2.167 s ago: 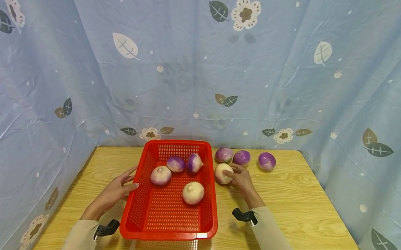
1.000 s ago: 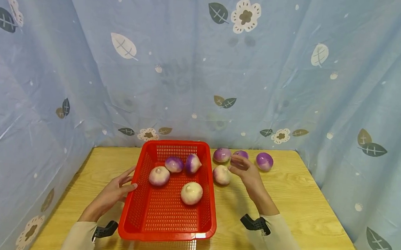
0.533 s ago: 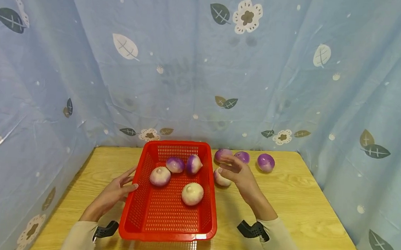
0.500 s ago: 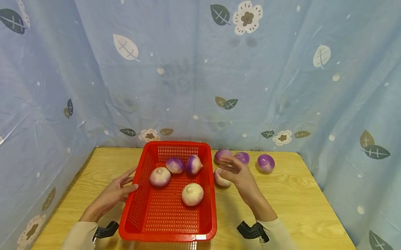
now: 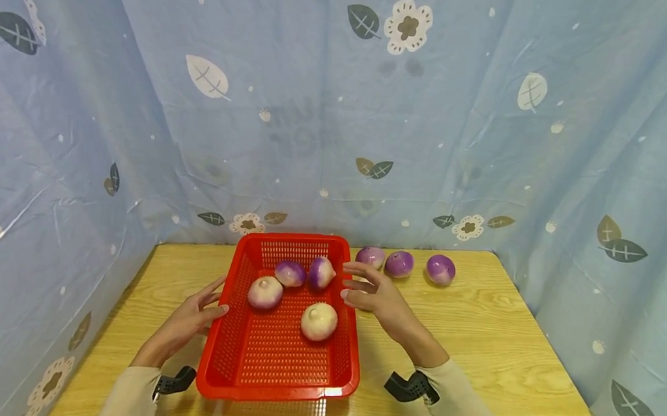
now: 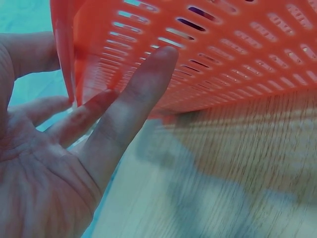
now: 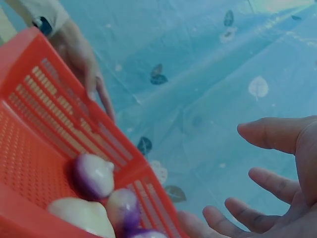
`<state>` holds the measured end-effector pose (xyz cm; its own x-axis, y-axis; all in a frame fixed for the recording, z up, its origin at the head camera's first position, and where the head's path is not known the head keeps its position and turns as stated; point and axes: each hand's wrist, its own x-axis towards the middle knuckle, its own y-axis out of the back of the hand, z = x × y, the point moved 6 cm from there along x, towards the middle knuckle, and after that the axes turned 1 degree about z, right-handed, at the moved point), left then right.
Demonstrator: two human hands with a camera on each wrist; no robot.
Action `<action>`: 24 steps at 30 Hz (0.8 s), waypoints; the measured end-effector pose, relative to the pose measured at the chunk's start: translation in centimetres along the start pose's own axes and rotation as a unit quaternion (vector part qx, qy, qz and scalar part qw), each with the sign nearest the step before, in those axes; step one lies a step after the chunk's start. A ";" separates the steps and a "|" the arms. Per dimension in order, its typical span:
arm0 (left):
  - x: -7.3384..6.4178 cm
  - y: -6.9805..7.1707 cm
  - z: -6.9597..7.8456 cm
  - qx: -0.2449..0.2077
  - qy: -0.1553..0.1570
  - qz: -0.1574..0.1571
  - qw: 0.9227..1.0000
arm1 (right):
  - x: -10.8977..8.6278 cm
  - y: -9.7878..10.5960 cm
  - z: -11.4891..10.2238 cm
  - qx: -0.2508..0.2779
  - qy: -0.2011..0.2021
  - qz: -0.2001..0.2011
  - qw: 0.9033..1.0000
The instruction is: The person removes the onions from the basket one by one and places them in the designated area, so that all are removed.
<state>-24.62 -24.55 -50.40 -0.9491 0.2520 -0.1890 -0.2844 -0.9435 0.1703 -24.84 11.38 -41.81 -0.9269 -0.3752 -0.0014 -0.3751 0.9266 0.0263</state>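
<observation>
A red plastic basket (image 5: 276, 396) with perforated walls holds several glossy purple-and-white onions, one of them a pale onion (image 5: 319, 322) near its right wall. My left hand (image 5: 188, 319) grips the basket's left side. Its thumb lies over the rim and its fingers lie along the outer wall, as the left wrist view shows. My right hand (image 5: 381, 303) hovers at the right rim, fingers spread and slightly bent, holding nothing. Another onion beside the basket is mostly hidden under that hand. In the right wrist view, the right hand's fingers (image 7: 270, 186) are apart from the onions.
Along the table's back edge stand a pale purple onion (image 5: 370, 256), a darker onion (image 5: 399, 264) and a third onion (image 5: 440, 269) farther right. A blue patterned curtain (image 5: 295, 100) encloses the back and sides of the wooden table (image 5: 493, 351).
My right hand first let go of the pale onion beside the basket and lifted off. It has since moved left to the basket's right rim. My left hand has stayed put.
</observation>
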 end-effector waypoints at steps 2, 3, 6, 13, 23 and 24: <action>0.0 0.0 -0.1 -0.001 0.000 -0.002 1.000 | 0.1 -0.7 0.1 -0.013 -0.003 -0.012 1.000; 0.0 0.0 -0.2 -0.003 0.001 -0.003 1.000 | 0.2 -1.1 0.2 -0.018 -0.005 -0.018 1.000; -0.1 0.0 -0.3 -0.006 0.004 0.000 1.000 | 0.2 -2.3 0.5 -0.031 -0.009 -0.040 0.999; -0.2 -0.1 -0.4 -0.009 0.009 0.003 1.000 | 0.4 -3.9 1.6 -0.023 -0.040 -0.059 0.997; 0.2 -0.2 0.1 -0.006 -0.011 -0.009 1.000 | 1.0 -4.9 1.6 -0.052 -0.058 -0.057 0.995; 0.2 -0.1 0.2 -0.008 -0.012 -0.010 1.000 | 1.1 -5.0 1.6 -0.053 -0.061 -0.057 0.995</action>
<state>-24.80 -24.34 -50.31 -0.9463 0.2754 -0.1691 -0.3010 -0.9416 0.1511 -23.98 6.34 -43.58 -0.8749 -0.4661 -0.1315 -0.4810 0.8678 0.1247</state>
